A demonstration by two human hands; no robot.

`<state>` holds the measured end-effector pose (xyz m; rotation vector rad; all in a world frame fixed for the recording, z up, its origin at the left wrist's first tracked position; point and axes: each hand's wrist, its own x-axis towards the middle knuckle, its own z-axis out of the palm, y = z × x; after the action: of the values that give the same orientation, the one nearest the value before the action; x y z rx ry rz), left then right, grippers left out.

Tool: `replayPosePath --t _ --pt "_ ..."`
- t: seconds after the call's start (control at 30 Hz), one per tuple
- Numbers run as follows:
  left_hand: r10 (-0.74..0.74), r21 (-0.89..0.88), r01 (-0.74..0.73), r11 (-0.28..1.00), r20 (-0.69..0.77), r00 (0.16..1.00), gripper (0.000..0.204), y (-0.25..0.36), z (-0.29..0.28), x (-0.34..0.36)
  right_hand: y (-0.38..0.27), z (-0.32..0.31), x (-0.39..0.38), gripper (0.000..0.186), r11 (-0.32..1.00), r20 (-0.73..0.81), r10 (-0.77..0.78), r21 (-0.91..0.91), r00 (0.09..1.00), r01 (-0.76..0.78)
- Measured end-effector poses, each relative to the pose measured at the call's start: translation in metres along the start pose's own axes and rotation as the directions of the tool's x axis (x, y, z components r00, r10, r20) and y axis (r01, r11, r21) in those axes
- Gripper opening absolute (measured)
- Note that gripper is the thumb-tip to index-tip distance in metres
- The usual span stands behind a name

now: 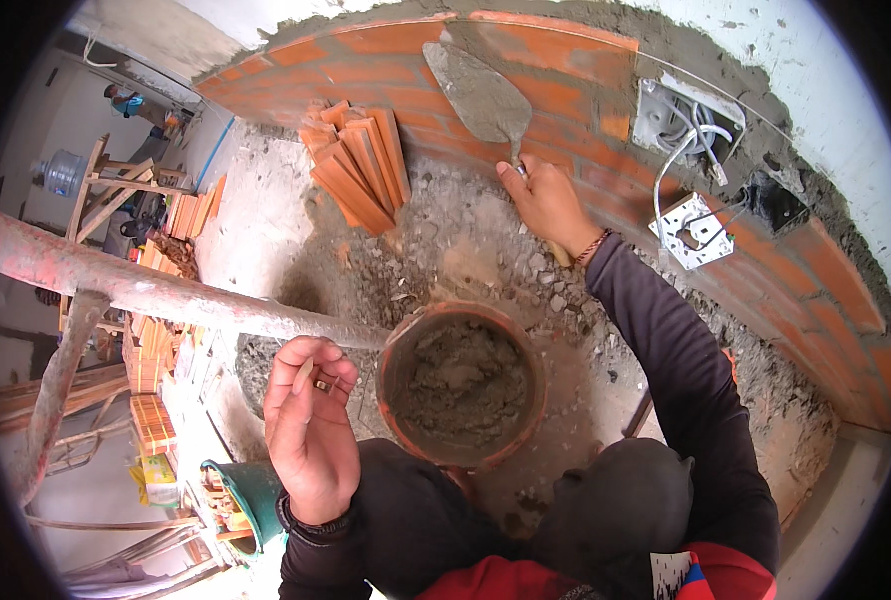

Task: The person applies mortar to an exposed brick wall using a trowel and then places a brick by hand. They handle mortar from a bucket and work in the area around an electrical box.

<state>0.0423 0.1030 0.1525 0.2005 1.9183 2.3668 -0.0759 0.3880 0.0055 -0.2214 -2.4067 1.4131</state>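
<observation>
My right hand [546, 200] grips the handle of a steel trowel [481, 95]. Its mortar-smeared blade lies flat against the red brick wall [366, 70]. My left hand [311, 430] is raised in front of my chest with the fingers curled around a small pale stick [306, 372]. A round orange bucket [396, 350] full of grey mortar sits just right of my left hand, between my arms. A pile of cut red brick pieces [361, 165] leans at the wall's foot, left of the trowel.
An open wall box with white wires [691, 120] and a loose white metal plate [696, 232] hang right of my right hand. A rusty scaffold pipe [166, 295] crosses on the left. Lower left are a green bucket [251, 495], stacked bricks [151, 420] and a water jug [63, 172]. Another person [131, 100] stands far left.
</observation>
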Motion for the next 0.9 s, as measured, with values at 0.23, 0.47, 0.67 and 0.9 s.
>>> replayPosePath --t 0.23,0.47,0.67,0.9 --pt "0.016 -0.035 -0.016 0.999 0.003 1.0 0.039 0.003 -0.002 -0.005 -0.02 -0.009 0.002 0.044 0.996 -0.101 -0.051 -0.077 0.994 0.043" --pt "0.031 -0.036 -0.031 0.999 0.01 0.999 0.039 0.005 -0.006 -0.005 -0.005 -0.008 -0.006 0.043 0.998 -0.188 -0.065 0.015 0.98 0.069" --pt "0.015 -0.034 -0.015 0.999 0.001 1.0 0.038 0.007 -0.008 -0.007 0.005 -0.003 -0.025 0.042 0.996 -0.112 -0.044 0.071 0.993 0.052" --pt "0.015 -0.029 -0.015 0.999 0.003 1.0 0.037 0.005 -0.004 -0.007 -0.001 0.004 0.01 0.041 0.993 -0.157 -0.105 0.037 0.982 0.112"
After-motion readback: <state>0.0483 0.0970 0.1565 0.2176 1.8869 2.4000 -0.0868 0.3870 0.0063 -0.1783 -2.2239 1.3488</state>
